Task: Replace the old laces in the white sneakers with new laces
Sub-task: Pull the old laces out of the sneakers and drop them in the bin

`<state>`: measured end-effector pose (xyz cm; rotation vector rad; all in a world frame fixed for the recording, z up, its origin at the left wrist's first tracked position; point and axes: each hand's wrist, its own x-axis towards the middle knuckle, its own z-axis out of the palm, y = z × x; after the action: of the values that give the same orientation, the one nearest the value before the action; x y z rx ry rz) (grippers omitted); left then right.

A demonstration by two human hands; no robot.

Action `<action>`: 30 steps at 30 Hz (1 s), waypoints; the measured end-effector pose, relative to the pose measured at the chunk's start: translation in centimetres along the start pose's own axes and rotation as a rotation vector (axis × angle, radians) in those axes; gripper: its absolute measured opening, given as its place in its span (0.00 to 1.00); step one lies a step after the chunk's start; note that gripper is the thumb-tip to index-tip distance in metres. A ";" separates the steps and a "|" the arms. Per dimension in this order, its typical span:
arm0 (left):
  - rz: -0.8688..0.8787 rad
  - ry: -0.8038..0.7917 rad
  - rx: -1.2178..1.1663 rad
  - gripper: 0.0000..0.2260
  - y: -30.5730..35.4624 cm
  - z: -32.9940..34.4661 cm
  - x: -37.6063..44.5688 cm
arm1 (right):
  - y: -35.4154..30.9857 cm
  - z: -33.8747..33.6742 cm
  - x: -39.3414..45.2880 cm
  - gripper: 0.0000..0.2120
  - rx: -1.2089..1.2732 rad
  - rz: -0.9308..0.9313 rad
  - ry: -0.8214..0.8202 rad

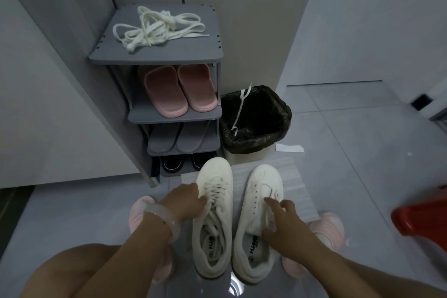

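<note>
Two white sneakers stand side by side on the floor, toes away from me. The left sneaker [214,215] still carries a lace through its eyelets. The right sneaker [260,203] shows bare eyelets with no lace. My left hand [185,203] holds the left sneaker at its laced side, fingers curled onto the laces. My right hand [283,222] grips the right sneaker's outer side near its opening, thumb at the collar. A pile of white laces [157,29] lies on top of the grey shoe rack [212,54]. One white lace [242,110] hangs into the bin.
The bin [285,113] with a black liner stands right of the rack. Pink slippers [177,89], grey slippers and dark shoes fill the rack's shelves. A grey mat [300,184] lies under the sneakers' toes. A red plastic object [420,218] sits at the right edge.
</note>
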<state>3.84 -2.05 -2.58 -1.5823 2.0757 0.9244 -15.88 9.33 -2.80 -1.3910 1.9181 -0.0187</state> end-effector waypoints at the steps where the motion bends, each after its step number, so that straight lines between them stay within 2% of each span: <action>1: -0.009 -0.051 -0.060 0.21 0.0 0.3 -0.1 | 0.1 0.3 -0.1 0.37 0.014 0.017 -0.044; 4: -0.008 -0.181 -0.223 0.23 0.0 0.8 -0.7 | 0.3 1.4 -0.2 0.41 -0.107 0.053 -0.045; 7: 0.070 -0.202 -0.062 0.21 -0.5 1.2 -0.9 | 0.4 1.7 0.7 0.38 -0.118 0.059 0.030; 10: 0.085 -0.137 -0.029 0.19 -0.6 2.1 -1.0 | 0.7 0.0 1.4 0.35 -0.155 0.056 0.109; 15: 0.101 0.057 -0.056 0.06 -0.8 3.4 -0.5 | 2.5 -3.1 2.3 0.30 -0.327 0.097 0.227; 20: 0.135 0.072 -0.086 0.05 -1.1 3.3 -0.4 | 4.2 -4.5 3.4 0.32 -0.336 0.174 0.223; 24: 0.214 0.073 -0.200 0.15 -1.1 3.0 -0.5 | 3.8 -4.3 3.0 0.31 -0.288 0.240 0.185; 26: 0.244 0.078 -0.281 0.19 -0.9 3.1 -0.5 | 2.6 -4.2 2.5 0.28 -0.373 0.182 0.312; 28: 0.236 0.104 -0.294 0.19 -0.6 3.1 -0.5 | 0.6 -3.4 2.0 0.21 -0.353 -0.001 0.459; 30: 0.221 0.188 -0.260 0.18 -0.4 3.2 -0.1 | -1.6 -1.5 1.7 0.16 -0.179 -0.189 0.391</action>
<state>4.00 0.19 -4.89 -1.6434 2.3786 1.2058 -15.66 6.69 -1.93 -1.7909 2.1345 -0.2311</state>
